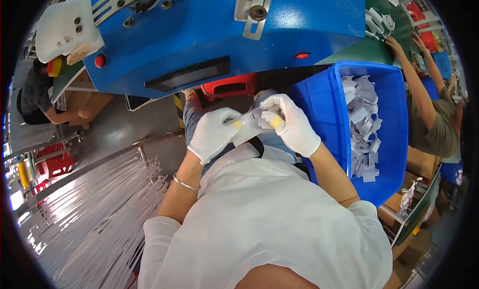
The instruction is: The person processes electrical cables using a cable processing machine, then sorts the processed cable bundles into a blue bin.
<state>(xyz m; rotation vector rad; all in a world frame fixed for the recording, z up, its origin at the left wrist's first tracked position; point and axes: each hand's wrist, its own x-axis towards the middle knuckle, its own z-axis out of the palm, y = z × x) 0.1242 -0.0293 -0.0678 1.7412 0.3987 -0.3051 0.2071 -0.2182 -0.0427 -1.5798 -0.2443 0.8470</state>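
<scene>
Left hand (213,133), in a white glove with a yellow fingertip cap, is closed in a narrow grip on the left end of a small white plastic piece (251,123), thumb and forefinger pinching a thin rod-like part that runs up and to the right. A metal bangle (185,183) sits on that forearm.

The piece is held in mid-air over the person's lap, between the two hands and touching both, below the front edge of the blue machine housing (224,34). Its long axis runs roughly left to right, rising slightly toward the right. It looks flat, pale and thin, with irregular cut edges; finer detail is too small to tell.

Right hand (292,124), likewise gloved and capped in yellow at the fingertip, is closed on the right end of the same piece, fingers curled over it from above. Both hands are equally close to the piece; neither is free. The right hand lies just beside the near wall of the blue bin (329,114), which stands to the person's right and holds a heap of similar white pieces (364,129); that hand is clearly the nearer one to the bin.

Further right, another person's arm (416,94) reaches to a green surface (379,47), well apart from the held piece
</scene>
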